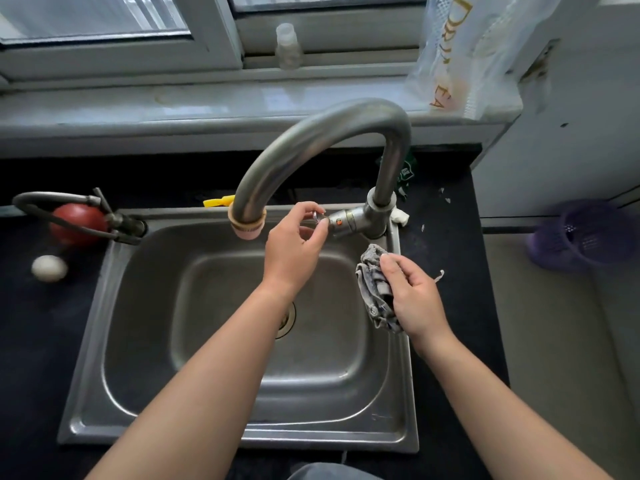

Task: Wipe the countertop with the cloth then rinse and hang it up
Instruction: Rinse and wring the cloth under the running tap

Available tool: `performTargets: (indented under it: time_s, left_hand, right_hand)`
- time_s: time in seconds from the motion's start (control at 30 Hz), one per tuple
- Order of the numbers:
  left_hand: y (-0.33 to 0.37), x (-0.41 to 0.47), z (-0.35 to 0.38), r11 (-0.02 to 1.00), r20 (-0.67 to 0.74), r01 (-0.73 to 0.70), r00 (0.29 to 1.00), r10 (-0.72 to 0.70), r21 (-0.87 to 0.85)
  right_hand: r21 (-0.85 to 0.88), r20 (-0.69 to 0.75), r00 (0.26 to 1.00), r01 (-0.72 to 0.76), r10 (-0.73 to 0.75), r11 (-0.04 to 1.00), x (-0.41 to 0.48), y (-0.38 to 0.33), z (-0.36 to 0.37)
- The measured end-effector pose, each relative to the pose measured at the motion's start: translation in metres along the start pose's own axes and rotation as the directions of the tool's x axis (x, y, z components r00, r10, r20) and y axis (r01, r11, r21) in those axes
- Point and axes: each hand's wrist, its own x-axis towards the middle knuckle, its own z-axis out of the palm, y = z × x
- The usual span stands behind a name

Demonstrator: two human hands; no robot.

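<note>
A dark worktop (pixel 41 341) surrounds a steel sink (pixel 242 341), seen from above by the person standing at it. A tall curved faucet (pixel 311 143) arches from the sink's right rear corner, its spout over the basin. No water is visibly running.

The left hand (pixel 294 247) reaches to the faucet's side handle (pixel 341 221), thumb and fingertips pinched at its end. The right hand (pixel 414 296) is closed around the cloth (pixel 375 289), a grey bundle held over the sink's right rim, well to the right of the spout.

The cloth is bunched into a rough roll. Its long axis runs near to far, the far end pointing toward the faucet base and the near end hanging below the palm.

Likely risks: if the handle opens fast, water could splash off the bare basin onto the worktop. The cloth is not beneath the spout, so it needs moving left to get rinsed. Held over the rim, it could drip onto the worktop.
</note>
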Motion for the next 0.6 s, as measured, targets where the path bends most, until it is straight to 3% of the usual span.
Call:
performTargets:
  time_s: [0.17,0.33,0.47,0.6]
  left_hand:
    - [-0.005,-0.017,-0.011,0.996,0.067,0.05,0.997,-0.045,-0.069]
    - [-0.027,-0.049,-0.042,0.982,0.121,0.184,0.975,-0.187,0.037]
    - [-0.032,-0.059,-0.066,0.97,0.105,0.237,0.967,-0.231,-0.055]
    - [-0.032,-0.063,-0.084,0.901,0.153,0.31,0.949,-0.275,-0.304]
  right_hand:
    - [-0.01,0.027,0.999,0.017,-0.017,1.0,-0.001,-0.004,0.009]
    - [-0.024,0.118,0.993,0.031,-0.028,0.999,0.007,-0.008,0.042]
    - [-0.078,0.205,0.977,0.072,-0.055,0.994,0.014,-0.01,0.088]
    - [-0.128,0.285,0.955,0.127,-0.086,0.984,0.014,-0.01,0.124]
